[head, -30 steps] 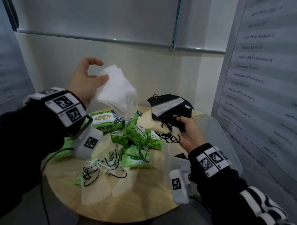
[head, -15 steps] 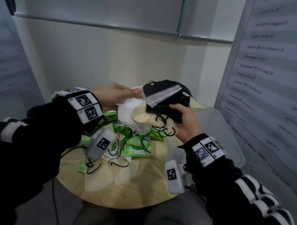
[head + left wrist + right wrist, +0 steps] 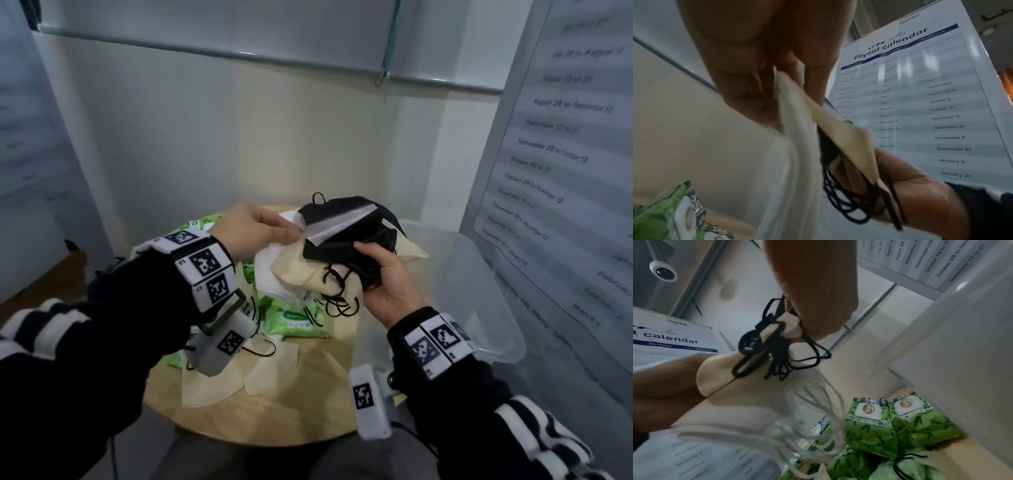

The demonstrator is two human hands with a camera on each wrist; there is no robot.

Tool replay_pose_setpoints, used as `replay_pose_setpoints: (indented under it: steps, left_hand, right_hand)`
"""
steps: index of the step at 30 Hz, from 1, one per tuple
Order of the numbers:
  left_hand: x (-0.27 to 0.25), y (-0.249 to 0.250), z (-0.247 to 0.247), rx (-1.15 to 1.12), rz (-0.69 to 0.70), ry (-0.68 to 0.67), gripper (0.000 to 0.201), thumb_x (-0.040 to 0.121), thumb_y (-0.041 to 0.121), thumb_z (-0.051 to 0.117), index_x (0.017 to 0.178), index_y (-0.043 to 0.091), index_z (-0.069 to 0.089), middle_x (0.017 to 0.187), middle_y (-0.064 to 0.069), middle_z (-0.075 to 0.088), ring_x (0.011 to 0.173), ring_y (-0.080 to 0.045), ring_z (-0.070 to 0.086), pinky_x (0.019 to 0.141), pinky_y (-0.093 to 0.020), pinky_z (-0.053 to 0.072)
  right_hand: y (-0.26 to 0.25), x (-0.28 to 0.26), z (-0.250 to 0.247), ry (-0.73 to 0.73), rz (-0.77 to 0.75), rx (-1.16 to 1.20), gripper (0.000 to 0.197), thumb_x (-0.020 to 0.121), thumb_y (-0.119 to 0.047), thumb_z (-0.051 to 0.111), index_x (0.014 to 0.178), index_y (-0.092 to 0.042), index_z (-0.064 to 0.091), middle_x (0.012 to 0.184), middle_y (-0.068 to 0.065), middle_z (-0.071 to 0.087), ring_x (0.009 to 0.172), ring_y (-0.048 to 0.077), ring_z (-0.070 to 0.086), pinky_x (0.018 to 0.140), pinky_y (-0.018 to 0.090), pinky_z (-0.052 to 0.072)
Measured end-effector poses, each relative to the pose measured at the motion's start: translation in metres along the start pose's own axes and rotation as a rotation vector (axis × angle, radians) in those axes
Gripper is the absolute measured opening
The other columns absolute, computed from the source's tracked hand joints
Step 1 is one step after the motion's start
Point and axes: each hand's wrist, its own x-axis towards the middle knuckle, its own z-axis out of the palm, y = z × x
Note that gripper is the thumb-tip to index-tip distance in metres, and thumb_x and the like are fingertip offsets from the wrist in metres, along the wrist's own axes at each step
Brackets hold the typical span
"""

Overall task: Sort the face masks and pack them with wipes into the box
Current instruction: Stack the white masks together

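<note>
My right hand (image 3: 375,270) grips a stack of black masks (image 3: 349,226) and beige masks (image 3: 301,267) above the table, their black ear loops (image 3: 337,294) dangling. My left hand (image 3: 274,229) pinches a bundle of white masks (image 3: 274,274) and holds it against the left side of that stack. In the left wrist view the white masks (image 3: 797,146) hang from my fingers beside the beige mask (image 3: 840,128). The right wrist view shows the black loops (image 3: 774,350) and white loops (image 3: 818,418). Green wipe packs (image 3: 296,317) lie on the round wooden table (image 3: 291,411).
A clear plastic box (image 3: 479,291) stands at the table's right edge, under my right hand. Loose beige masks (image 3: 212,387) with black loops lie on the near table. A calendar poster (image 3: 565,154) stands on the right and a wall behind.
My left hand has come down and right with the white masks, from raised at the left to against the stack in my right hand. My view has dipped towards the table.
</note>
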Motion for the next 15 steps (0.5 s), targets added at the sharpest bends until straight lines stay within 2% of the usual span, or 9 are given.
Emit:
replay_pose_setpoints:
  steps: [2, 3, 6, 9, 12, 15]
  left_hand:
    - [-0.001, 0.002, -0.006, -0.080, 0.014, 0.081, 0.012, 0.075, 0.014, 0.075, 0.074, 0.025, 0.073, 0.087, 0.007, 0.067, 0.082, -0.011, 0.060, 0.072, -0.018, 0.051]
    - [-0.002, 0.003, -0.008, -0.113, 0.029, 0.123, 0.017, 0.077, 0.008, 0.073, 0.073, 0.024, 0.071, 0.085, 0.009, 0.064, 0.078, -0.007, 0.057, 0.068, -0.014, 0.048]
    - [-0.001, 0.005, -0.016, -0.119, 0.071, 0.234, 0.022, 0.080, 0.009, 0.070, 0.070, 0.028, 0.069, 0.094, 0.004, 0.065, 0.077, -0.006, 0.053, 0.075, -0.024, 0.044]
    - [-0.007, 0.016, -0.024, -0.101, 0.150, 0.270, 0.020, 0.082, 0.013, 0.068, 0.075, 0.031, 0.068, 0.103, 0.001, 0.064, 0.076, -0.011, 0.054, 0.069, -0.025, 0.043]
    - [-0.026, 0.044, -0.029, -0.183, 0.315, 0.144, 0.020, 0.078, 0.011, 0.072, 0.073, 0.031, 0.073, 0.088, 0.010, 0.069, 0.074, -0.008, 0.057, 0.075, -0.024, 0.044]
    - [-0.036, 0.067, -0.028, -0.397, 0.375, -0.098, 0.017, 0.067, 0.004, 0.069, 0.076, 0.018, 0.073, 0.068, 0.008, 0.069, 0.062, -0.004, 0.061, 0.062, -0.016, 0.049]
  right_hand:
    - [-0.002, -0.001, -0.002, 0.012, -0.005, 0.006, 0.015, 0.091, -0.001, 0.050, 0.089, -0.006, 0.065, 0.073, 0.008, 0.072, 0.062, 0.018, 0.070, 0.062, 0.030, 0.058]
    - [-0.003, 0.000, -0.003, 0.019, -0.008, 0.008, 0.015, 0.091, -0.003, 0.051, 0.088, -0.006, 0.065, 0.072, 0.008, 0.072, 0.062, 0.018, 0.070, 0.062, 0.030, 0.058]
    - [-0.006, 0.000, -0.003, 0.041, -0.014, -0.005, 0.016, 0.095, -0.014, 0.051, 0.088, -0.008, 0.065, 0.071, 0.007, 0.073, 0.060, 0.016, 0.070, 0.059, 0.030, 0.058]
    - [-0.006, 0.004, -0.004, 0.051, -0.004, -0.050, 0.018, 0.097, -0.017, 0.048, 0.093, -0.009, 0.064, 0.070, 0.006, 0.073, 0.060, 0.015, 0.070, 0.055, 0.028, 0.058]
    - [-0.002, 0.009, -0.008, 0.067, 0.022, -0.087, 0.020, 0.098, -0.017, 0.047, 0.093, -0.007, 0.064, 0.069, 0.007, 0.073, 0.059, 0.016, 0.070, 0.053, 0.026, 0.058]
    - [0.006, 0.013, -0.017, 0.017, 0.038, -0.156, 0.022, 0.096, -0.025, 0.050, 0.106, -0.009, 0.062, 0.080, 0.002, 0.073, 0.066, 0.011, 0.070, 0.061, 0.023, 0.058]
